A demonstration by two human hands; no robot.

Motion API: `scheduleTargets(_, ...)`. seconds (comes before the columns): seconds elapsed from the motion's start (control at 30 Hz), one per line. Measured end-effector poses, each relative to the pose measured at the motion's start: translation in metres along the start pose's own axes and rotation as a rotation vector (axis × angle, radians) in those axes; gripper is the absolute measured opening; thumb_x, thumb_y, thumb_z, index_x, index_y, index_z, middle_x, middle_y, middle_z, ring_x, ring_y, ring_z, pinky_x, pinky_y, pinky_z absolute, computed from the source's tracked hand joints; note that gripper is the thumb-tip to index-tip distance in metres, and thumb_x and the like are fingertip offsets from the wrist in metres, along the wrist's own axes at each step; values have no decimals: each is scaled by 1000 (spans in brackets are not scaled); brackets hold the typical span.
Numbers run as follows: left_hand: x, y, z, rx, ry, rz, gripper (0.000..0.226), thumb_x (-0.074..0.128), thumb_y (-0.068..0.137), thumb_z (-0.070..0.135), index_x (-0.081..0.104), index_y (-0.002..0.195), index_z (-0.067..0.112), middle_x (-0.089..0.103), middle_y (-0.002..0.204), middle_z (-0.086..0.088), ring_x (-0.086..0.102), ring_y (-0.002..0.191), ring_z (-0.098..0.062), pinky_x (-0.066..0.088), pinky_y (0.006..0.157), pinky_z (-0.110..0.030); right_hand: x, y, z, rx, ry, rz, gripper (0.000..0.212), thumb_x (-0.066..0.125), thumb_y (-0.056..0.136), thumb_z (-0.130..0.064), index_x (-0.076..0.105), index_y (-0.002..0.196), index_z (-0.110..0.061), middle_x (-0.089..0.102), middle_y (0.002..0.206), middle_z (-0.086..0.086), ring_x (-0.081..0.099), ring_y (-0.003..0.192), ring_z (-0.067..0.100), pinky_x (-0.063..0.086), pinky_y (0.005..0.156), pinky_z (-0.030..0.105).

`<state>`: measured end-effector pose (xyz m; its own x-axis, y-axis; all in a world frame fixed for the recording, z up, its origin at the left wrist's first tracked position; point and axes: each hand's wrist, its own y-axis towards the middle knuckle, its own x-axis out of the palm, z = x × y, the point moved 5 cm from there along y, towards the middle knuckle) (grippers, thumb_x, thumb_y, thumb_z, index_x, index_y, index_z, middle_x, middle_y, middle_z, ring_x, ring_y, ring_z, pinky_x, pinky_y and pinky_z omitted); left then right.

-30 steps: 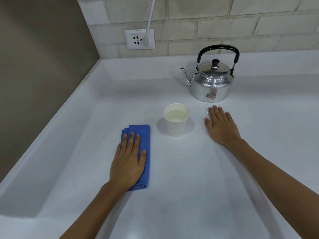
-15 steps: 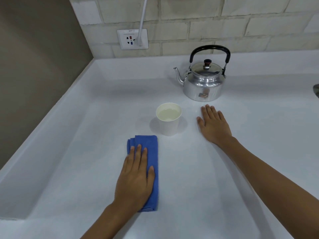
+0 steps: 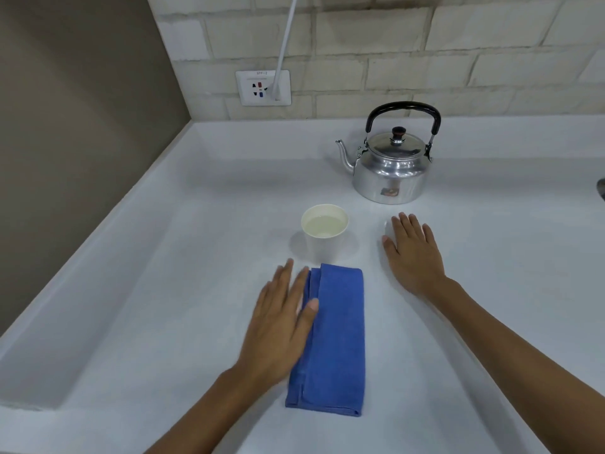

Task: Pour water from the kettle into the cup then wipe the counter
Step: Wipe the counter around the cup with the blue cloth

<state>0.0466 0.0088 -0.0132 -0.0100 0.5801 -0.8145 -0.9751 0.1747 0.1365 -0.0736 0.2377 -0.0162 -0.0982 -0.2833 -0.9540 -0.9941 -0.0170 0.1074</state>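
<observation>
A folded blue cloth (image 3: 337, 342) lies flat on the white counter (image 3: 458, 339), just in front of a white paper cup (image 3: 324, 232) holding water. My left hand (image 3: 281, 326) is blurred, fingers spread, over the cloth's left edge with the thumb on the fabric; most of the cloth is uncovered. My right hand (image 3: 411, 253) rests flat on the counter, palm down, right of the cup. The shiny metal kettle (image 3: 391, 165) with a black handle stands upright behind the right hand, spout pointing left.
A brick wall with a white socket (image 3: 263, 88) and a plugged white cable (image 3: 286, 37) runs along the back. A brown wall bounds the left side. A raised lip edges the counter at left. A dark object (image 3: 601, 188) shows at the right edge.
My left hand slid the cloth rightwards toward the cup's front, then moved off to the cloth's left edge. My right hand and the kettle stayed in place.
</observation>
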Motion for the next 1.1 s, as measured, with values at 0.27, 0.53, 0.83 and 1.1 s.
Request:
scheduleTargets(0.27, -15, 90, -63, -214, 260, 0, 58, 18, 97, 40, 0, 146, 15, -6, 157, -8, -8, 144, -21, -3, 116, -37, 7, -108, -109, -120, 362, -90, 65, 33, 97, -27, -9, 144, -9, -16, 155, 5, -24, 136, 13, -14, 112, 26)
scheduleTargets(0.53, 12, 139, -58, -123, 402, -70, 53, 16, 98, 34, 5, 146, 16, 4, 157, -8, -1, 144, -26, 2, 116, -42, 19, -128, -134, -121, -49, -85, 54, 30, 96, -34, 26, 141, -5, 28, 150, 14, 24, 139, 27, 2, 115, 45)
scheduleTargets(0.83, 15, 138, -60, -80, 494, -49, 54, 14, 96, 32, 6, 146, 15, 7, 157, -9, 4, 144, -28, 7, 116, -43, -3, -83, -3, -109, -73, -49, 72, -3, 88, -51, 17, 144, -10, 19, 154, 8, 14, 142, 29, 0, 115, 38)
scheduleTargets(1.1, 16, 138, -61, -73, 491, -47, 54, 12, 96, 34, 5, 146, 15, 6, 157, -8, 2, 144, -27, 5, 116, -42, 16, -11, -25, -100, -89, -56, 53, 20, 99, -30, -2, 145, -15, 0, 157, 1, -6, 144, 20, -4, 118, 39)
